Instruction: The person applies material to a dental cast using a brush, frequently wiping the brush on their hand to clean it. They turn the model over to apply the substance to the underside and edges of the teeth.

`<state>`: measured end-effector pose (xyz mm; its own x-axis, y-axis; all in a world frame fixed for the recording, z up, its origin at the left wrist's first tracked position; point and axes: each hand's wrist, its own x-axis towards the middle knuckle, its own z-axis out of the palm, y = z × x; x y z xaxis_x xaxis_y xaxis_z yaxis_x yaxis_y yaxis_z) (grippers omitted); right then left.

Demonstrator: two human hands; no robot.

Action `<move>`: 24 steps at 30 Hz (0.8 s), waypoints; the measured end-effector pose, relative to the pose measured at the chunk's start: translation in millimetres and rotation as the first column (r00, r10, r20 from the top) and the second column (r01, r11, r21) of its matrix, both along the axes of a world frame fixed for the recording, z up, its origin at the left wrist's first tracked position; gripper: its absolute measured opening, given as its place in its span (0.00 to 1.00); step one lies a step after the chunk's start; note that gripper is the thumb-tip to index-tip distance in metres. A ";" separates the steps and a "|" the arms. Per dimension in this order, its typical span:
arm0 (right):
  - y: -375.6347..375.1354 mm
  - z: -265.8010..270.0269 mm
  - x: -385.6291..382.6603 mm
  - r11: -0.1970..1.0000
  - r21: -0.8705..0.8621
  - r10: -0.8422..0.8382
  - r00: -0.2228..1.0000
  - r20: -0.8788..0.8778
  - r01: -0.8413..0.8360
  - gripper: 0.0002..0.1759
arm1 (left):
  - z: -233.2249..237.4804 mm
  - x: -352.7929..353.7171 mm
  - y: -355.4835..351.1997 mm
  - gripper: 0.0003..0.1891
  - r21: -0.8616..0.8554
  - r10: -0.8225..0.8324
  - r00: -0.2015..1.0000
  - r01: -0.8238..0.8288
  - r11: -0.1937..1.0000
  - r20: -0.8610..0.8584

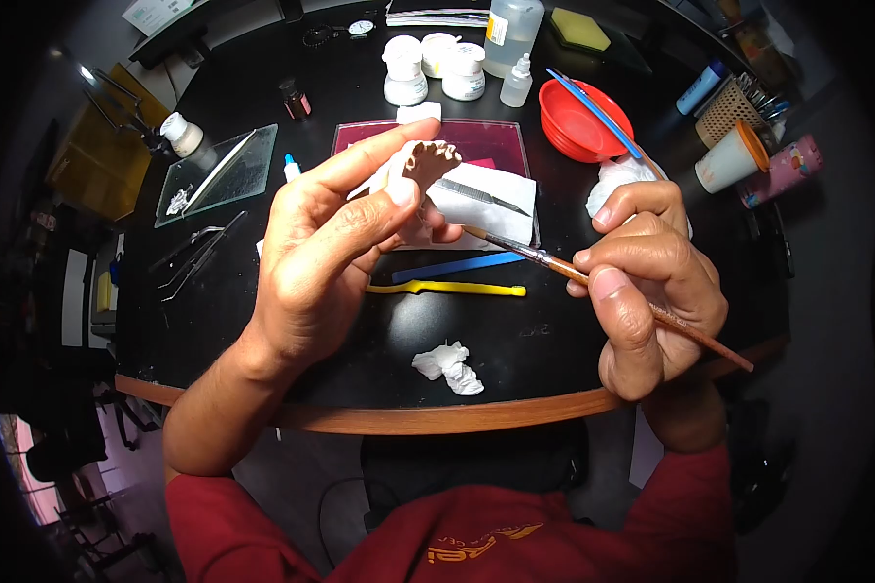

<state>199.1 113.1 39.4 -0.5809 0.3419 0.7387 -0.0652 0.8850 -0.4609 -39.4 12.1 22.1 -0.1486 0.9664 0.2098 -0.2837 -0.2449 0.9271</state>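
My left hand (326,233) is raised over the table with its thumb and fingers closed round a dental model (432,165). White teeth line the model's edge, and its inner side looks brown. In my right hand (656,287) is a fine paintbrush (544,260) with a wooden handle, gripped between thumb and fingers. The brush tip points left, close below the model and near my left fingertips. A crumpled white tissue (617,183) shows behind my right fingers. Beneath the model, a scalpel (481,195) lies on white paper (501,222).
A red bowl (569,136) with a blue-handled tool across it stands behind my right hand. White jars (405,85) and a clear bottle (512,39) are at the back. Tweezers (199,257) lie left, a yellow tool (457,288) and crumpled tissue (449,367) in front.
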 end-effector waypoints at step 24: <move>1.2 3.2 -1.4 0.998 0.045 0.051 0.999 -0.012 -0.050 0.05 | 3.0 1.5 -1.7 0.37 -0.022 -0.001 1.000 0.001 1.000 0.004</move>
<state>197.7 114.3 42.6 -0.5867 0.2786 0.7604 -0.1164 0.9002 -0.4196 -37.8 10.4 25.1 -0.1484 0.9709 0.1882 -0.2874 -0.2244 0.9312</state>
